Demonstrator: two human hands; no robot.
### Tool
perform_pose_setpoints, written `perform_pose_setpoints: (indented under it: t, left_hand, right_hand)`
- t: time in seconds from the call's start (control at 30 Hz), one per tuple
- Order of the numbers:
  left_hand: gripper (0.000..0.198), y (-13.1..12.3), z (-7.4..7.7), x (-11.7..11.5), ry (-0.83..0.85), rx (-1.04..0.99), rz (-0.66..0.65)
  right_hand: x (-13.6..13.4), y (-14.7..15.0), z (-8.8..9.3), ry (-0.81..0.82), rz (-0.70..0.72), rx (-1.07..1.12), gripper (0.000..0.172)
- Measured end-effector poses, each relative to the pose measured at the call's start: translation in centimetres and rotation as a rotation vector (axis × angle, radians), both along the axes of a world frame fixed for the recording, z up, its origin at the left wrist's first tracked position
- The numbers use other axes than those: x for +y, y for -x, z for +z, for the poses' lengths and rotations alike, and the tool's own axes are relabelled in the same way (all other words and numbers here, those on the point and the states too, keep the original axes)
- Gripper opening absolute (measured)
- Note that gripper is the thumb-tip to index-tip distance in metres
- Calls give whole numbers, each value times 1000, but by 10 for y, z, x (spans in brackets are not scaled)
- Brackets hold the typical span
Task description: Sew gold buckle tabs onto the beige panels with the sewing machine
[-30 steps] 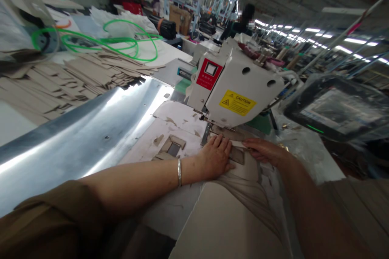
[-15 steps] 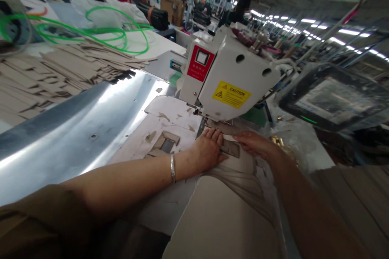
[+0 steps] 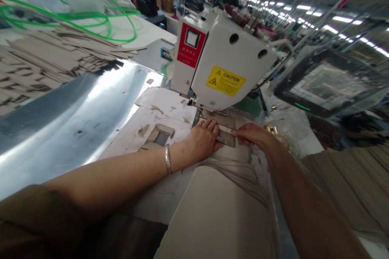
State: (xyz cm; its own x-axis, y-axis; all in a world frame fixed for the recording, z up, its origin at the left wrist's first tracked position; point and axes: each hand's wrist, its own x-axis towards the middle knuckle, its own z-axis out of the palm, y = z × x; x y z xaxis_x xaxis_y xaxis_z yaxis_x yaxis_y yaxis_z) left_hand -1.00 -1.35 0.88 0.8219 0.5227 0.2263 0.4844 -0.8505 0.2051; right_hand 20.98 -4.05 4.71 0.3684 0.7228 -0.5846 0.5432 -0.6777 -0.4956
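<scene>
Ceiling lights (image 3: pixel 304 7) in rows behind white machine (image 3: pixel 223 58). Beige panel (image 3: pixel 232 155) beneath and in front; left hand (image 3: pixel 202 141) laid flat on it, uncurled; right hand (image 3: pixel 251 134) apparently pinching pale strip (image 3: pixel 224 129), fingertips blurred.

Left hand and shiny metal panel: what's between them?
Head view: the patchy white sheet, with its taupe-bordered rectangular window, lies between the left hand and the shiny metal panel.

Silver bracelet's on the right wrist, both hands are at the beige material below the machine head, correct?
Wrong wrist: the head view shows the silver bracelet on the left wrist. The left hand and right hand are indeed at the beige material below the machine head.
</scene>
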Motion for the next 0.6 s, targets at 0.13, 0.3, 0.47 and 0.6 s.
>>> perform_pose_setpoints:
  t: [0.13, 0.3, 0.47, 0.6]
  left_hand:
    - [60, 0, 2, -1, 8, 30, 3]
    - [60, -1, 2, -1, -11, 41, 15]
    - [59, 0, 1, -1, -48, 34, 12]
    - [58, 0, -1, -1, -61, 26, 12]
  right_hand:
    - [-1, -2, -4, -34, -48, 62, 36]
    - [-1, 8, 4, -54, -86, 18, 32]
    - [-2, 18, 23, -199, -141, -8, 24]
    - [-6, 16, 26, -249, -260, 265, 22]
